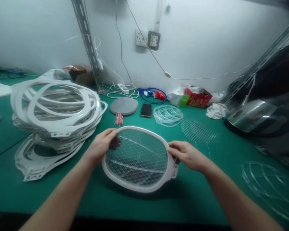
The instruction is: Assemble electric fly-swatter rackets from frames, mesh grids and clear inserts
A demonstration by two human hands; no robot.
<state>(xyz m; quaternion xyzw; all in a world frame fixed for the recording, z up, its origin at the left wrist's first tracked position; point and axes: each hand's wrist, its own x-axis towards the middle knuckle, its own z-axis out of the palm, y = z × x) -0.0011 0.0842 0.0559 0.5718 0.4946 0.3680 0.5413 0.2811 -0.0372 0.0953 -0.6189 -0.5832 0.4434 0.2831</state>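
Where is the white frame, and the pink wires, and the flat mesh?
White frame (141, 189): head view, bottom of the rim.
Pink wires (118, 119): head view, middle of the bundle.
Flat mesh (199, 131): head view, middle of the sheet.

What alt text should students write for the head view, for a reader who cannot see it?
The left hand and right hand hold a white oval plastic frame fitted with wire mesh over a green workbench. A stack of similar white frames sits to the left; a loose wire mesh sheet and a coil of clear wire lie to the right.
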